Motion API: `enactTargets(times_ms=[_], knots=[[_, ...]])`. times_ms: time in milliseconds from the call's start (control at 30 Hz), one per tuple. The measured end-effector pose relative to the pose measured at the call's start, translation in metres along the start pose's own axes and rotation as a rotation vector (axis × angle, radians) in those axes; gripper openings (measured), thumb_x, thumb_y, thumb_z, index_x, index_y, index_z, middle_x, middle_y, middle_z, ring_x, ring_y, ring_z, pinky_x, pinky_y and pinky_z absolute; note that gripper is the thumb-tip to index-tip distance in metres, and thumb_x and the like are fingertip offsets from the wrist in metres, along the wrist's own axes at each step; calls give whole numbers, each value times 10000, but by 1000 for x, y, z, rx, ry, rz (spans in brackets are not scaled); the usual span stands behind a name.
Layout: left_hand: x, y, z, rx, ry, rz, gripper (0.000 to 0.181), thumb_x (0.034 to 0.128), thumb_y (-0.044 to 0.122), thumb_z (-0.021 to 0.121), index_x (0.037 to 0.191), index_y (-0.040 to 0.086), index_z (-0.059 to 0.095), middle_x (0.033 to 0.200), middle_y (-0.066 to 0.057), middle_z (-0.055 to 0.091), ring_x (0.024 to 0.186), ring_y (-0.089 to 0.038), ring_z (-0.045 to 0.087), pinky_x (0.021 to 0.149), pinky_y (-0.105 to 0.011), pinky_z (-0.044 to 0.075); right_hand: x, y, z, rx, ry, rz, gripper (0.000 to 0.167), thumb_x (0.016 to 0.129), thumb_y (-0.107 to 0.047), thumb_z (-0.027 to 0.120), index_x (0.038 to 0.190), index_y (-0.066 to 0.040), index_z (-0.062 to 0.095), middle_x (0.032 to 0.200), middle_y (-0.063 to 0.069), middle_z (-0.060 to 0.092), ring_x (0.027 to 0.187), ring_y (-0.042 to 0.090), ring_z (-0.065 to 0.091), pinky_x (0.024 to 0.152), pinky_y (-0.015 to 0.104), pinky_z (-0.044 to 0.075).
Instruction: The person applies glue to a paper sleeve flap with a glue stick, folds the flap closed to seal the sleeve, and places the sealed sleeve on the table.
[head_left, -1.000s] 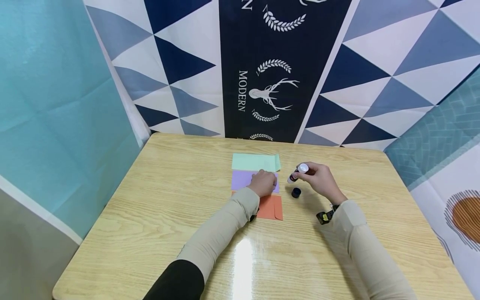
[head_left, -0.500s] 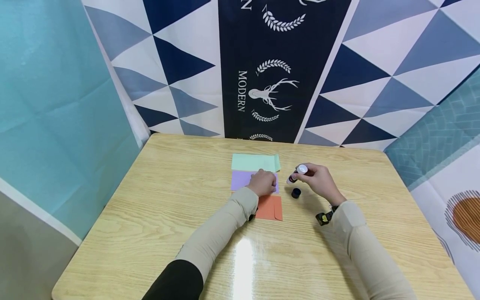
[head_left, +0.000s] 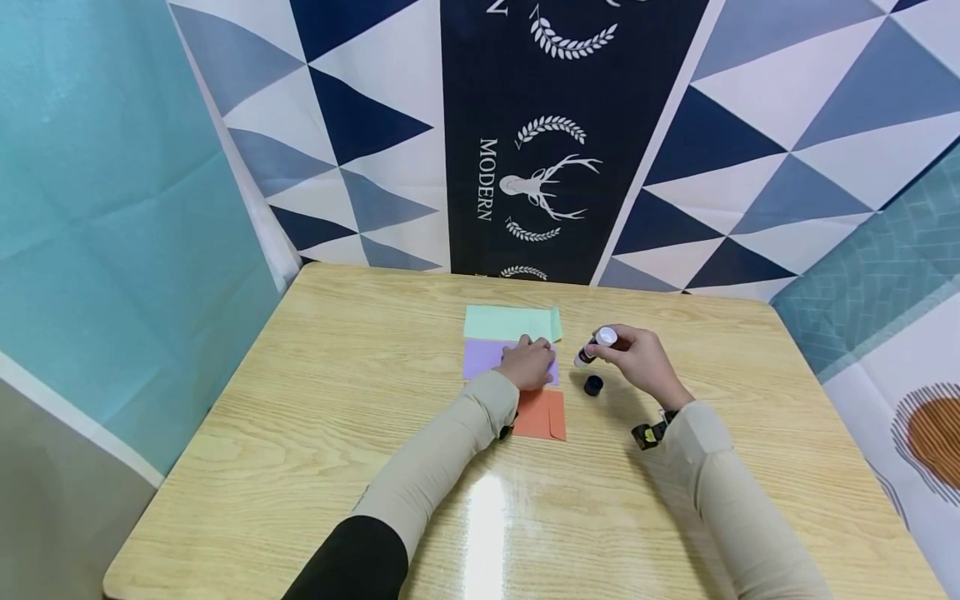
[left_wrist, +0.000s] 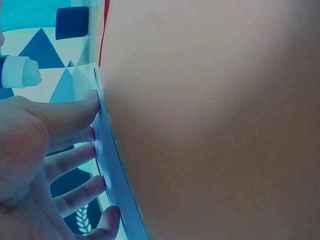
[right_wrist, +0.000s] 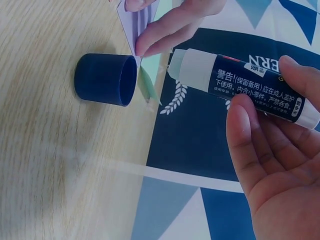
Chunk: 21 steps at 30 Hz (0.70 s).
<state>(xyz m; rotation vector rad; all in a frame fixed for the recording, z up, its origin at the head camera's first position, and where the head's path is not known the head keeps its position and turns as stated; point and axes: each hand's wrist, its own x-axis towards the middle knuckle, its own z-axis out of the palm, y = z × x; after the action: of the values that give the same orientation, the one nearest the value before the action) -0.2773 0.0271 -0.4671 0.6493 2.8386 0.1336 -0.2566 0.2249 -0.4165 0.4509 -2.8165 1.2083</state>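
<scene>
My right hand holds an uncapped glue stick between thumb and fingers, tilted with its glue end down toward the table. Its dark blue cap stands apart on the table, just below it. My left hand rests its fingertips on a purple envelope, covering part of it. In the left wrist view, the fingers reach out fairly straight to the paper. The right wrist view shows purple paper raised at the envelope's end beside these fingers.
A mint green envelope lies behind the purple one, and an orange envelope lies in front, partly under the left wrist. All are on a wooden table. Patterned cloth hangs behind the table's far edge.
The left hand's fingers have spread a little on the purple envelope. The right hand holds the glue stick in nearly the same place. The view has shifted slightly.
</scene>
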Motion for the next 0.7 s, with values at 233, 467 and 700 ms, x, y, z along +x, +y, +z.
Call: enactTargets(times_ms=[233, 467, 700], knots=[[-3, 1, -2, -17, -13, 14, 202, 1005, 343, 528, 1120, 209, 625, 1563, 56, 358, 1381, -260, 355, 984, -562, 437, 0, -1, 0, 4, 0, 2, 311, 887, -272, 725, 1066, -20, 694, 945, 160, 708, 701, 25, 588, 622, 192, 492], [-5, 2, 3, -18, 23, 7, 187, 1005, 336, 529, 1080, 215, 650, 1565, 68, 366, 1386, -258, 381, 1003, -580, 434, 0, -1, 0, 7, -8, 6, 302, 890, -266, 722, 1065, -21, 692, 958, 159, 707, 715, 40, 594, 633, 192, 499], [-8, 1, 5, -77, 81, -3, 221, 986, 297, 578, 1149, 259, 722, 1484, 86, 486, 1294, -234, 494, 984, -579, 447, 0, -2, 0, 8, -8, -2, 295, 888, -255, 724, 1063, -19, 693, 942, 155, 704, 705, 41, 584, 624, 198, 492]])
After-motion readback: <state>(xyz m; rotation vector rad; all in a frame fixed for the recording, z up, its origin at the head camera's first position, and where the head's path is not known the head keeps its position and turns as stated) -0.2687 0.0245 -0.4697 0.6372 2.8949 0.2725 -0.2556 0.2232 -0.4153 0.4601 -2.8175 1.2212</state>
